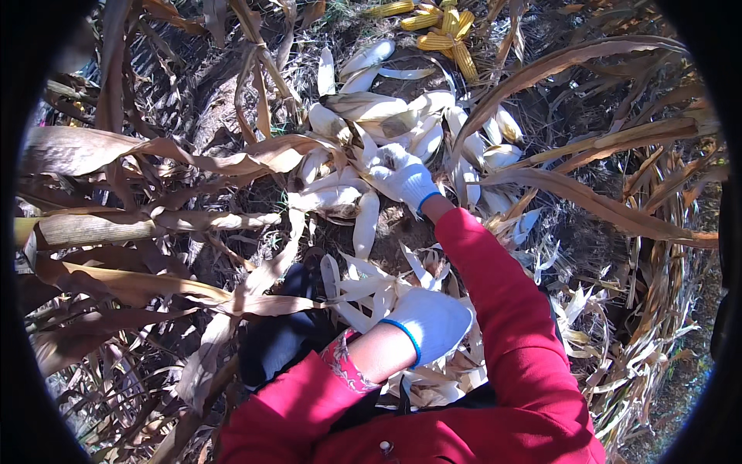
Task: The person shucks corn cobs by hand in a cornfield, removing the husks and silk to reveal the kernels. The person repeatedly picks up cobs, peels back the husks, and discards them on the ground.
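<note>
A heap of corn ears in pale, dry husks (363, 107) lies on the ground ahead of me. My right hand (406, 179), in a white knitted glove with a blue cuff, reaches into the near side of this heap. Its fingers are curled round the end of a husked-over ear of corn (371, 164). Closer to my body, my left hand (435, 319) wears the same kind of glove. Only its back shows, bent over stripped corn husks (363, 288); the fingers are hidden beneath it.
Bare yellow corn cobs (452, 35) lie together at the far side. A thick dry corn stalk (147, 226) juts in from the left. Long brown leaves (587, 197) arch in from the right, close to my right arm. Loose husks (444, 383) cover the ground before me.
</note>
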A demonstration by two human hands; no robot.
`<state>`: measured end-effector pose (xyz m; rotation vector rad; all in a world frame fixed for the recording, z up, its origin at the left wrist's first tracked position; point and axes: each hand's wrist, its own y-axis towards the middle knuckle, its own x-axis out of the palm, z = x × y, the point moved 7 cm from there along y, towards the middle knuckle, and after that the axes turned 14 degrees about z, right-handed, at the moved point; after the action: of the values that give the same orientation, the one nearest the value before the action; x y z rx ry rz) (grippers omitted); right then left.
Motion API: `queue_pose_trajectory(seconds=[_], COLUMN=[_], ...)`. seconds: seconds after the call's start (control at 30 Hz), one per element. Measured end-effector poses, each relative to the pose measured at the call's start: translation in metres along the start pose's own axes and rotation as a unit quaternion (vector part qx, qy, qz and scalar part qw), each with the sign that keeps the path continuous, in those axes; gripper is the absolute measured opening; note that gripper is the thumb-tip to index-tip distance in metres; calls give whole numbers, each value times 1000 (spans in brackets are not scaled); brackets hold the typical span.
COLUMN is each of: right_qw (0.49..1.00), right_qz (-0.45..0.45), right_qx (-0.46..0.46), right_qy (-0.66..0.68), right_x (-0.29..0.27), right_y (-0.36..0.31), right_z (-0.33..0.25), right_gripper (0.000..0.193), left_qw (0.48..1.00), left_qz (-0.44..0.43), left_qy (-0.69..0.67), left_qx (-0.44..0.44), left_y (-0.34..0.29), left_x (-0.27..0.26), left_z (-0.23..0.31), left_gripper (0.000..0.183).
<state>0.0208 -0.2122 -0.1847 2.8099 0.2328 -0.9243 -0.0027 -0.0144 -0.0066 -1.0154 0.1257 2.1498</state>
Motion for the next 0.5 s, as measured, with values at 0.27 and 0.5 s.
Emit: queue_pose_trajectory(seconds=[0.27, 0.5], right_qw=[820, 887], right_qz=[-199, -166], right_qx=[-422, -397], right_qy=[-330, -169], right_x=[139, 113], right_y=[-169, -170], right_z=[17, 10], right_gripper=[18, 10], left_qw=[991, 977], left_qz=[127, 200], left_qy=[47, 67], left_qx=[-19, -2], left_y=[-10, -5], left_x=[-7, -33], left_z=[-18, -7], left_gripper=[11, 22])
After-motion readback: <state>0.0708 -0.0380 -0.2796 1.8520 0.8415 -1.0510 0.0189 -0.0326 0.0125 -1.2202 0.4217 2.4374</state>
